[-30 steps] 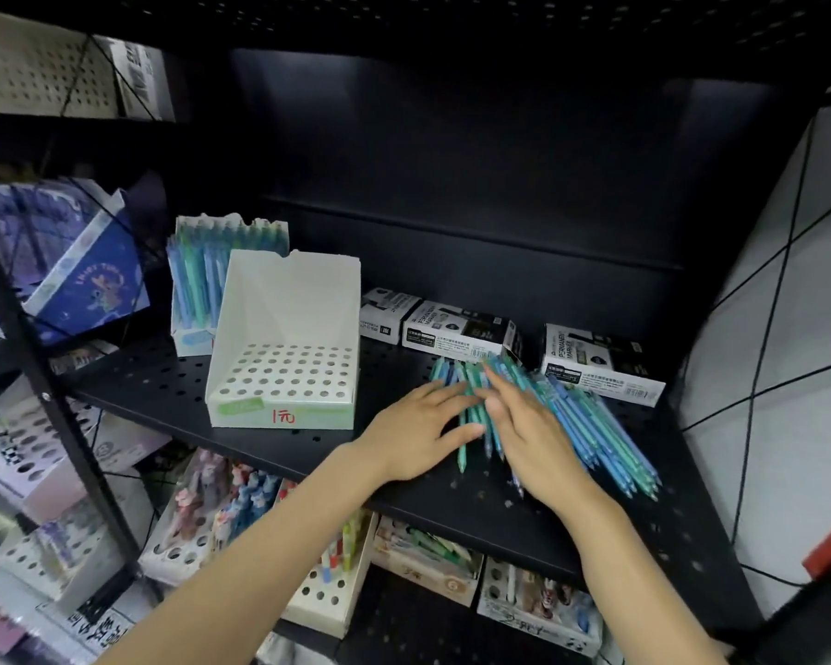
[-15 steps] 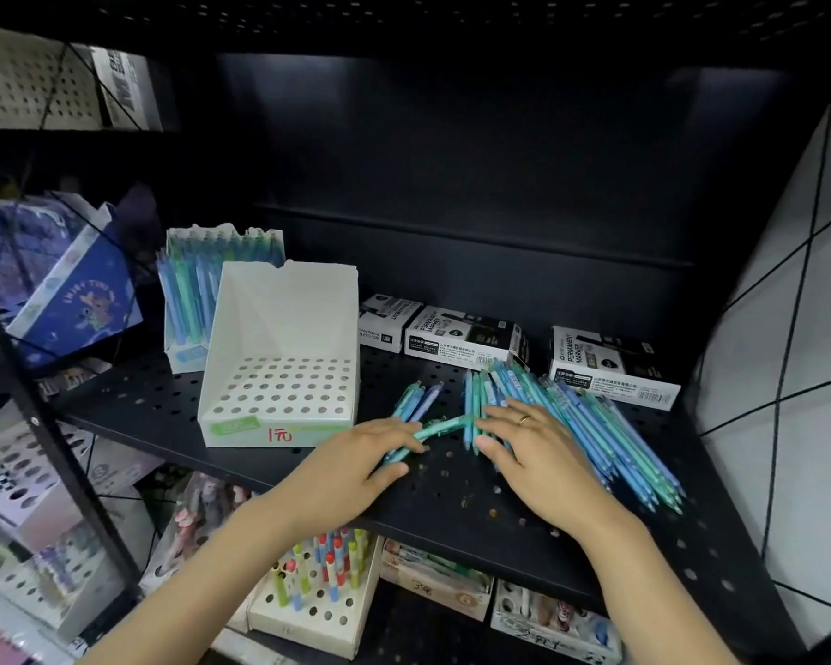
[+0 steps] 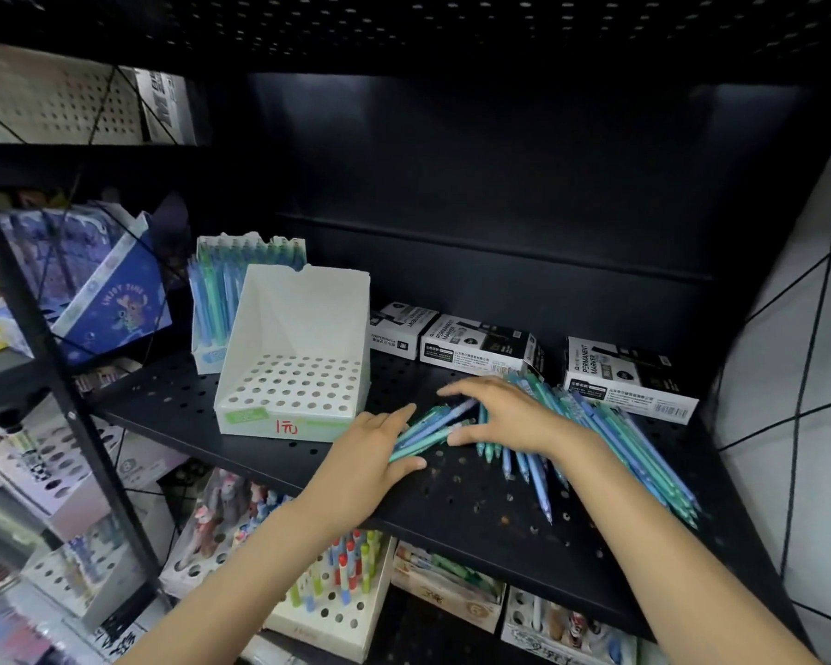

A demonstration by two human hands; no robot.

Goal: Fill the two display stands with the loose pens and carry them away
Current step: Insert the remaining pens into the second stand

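Note:
A pile of loose blue and teal pens (image 3: 629,448) lies on the black perforated shelf (image 3: 476,501), right of centre. A white display stand (image 3: 293,371) with bare holes sits to the left, a red price mark on its front. Behind it a second white stand (image 3: 221,300) holds several blue and green pens upright. My left hand (image 3: 373,453) lies on a small bunch of pens (image 3: 433,424), thumb under them and fingers over them. My right hand (image 3: 504,415) rests flat with spread fingers on the same bunch and the edge of the pile.
Three black-and-white marker boxes (image 3: 480,348) lie along the back of the shelf. A blue patterned box (image 3: 111,300) sits on the left rack. Pen stands with coloured pens (image 3: 337,592) fill the shelf below. A white tiled wall (image 3: 797,376) closes the right side.
Both hands have drawn a small bunch of pens leftwards out of the pile, toward the white stand. My left hand has slid left and closed its thumb under the bunch.

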